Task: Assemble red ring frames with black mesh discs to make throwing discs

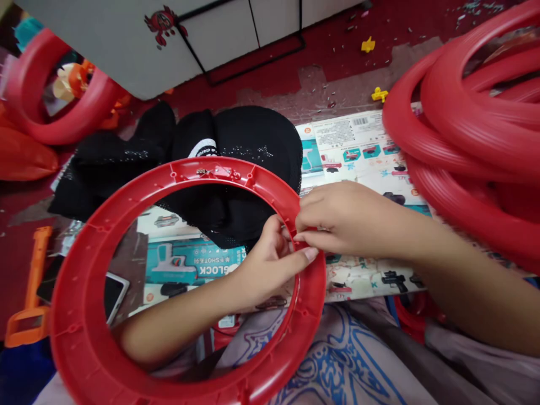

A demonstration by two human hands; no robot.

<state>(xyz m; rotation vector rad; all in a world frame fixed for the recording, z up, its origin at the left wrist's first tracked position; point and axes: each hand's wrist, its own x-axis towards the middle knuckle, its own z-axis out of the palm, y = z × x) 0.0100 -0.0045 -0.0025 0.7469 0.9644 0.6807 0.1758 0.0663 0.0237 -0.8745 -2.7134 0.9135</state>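
Note:
A large red plastic ring [95,332] is tilted up in front of me, its hollow, ribbed inner side facing up. A small circuit board with fine wires [221,171] sits in the channel at its far side. My left hand [276,256] reaches through the ring's opening, fingers closed around the inner rim at the right, thumb on top. Just beside it, my right hand [331,219] pinches at the channel from the outer side. Whatever lies between its fingertips is hidden. A thin wire seems to run along the inner edge below the hands.
Printed cardboard [358,281] lies beneath, with a black cap [261,140] on it. Several red rings [459,135] are piled at right, and another red ring [63,132] lies at left. A phone [116,295], an orange handle [37,275] and yellow pieces [378,94] lie around.

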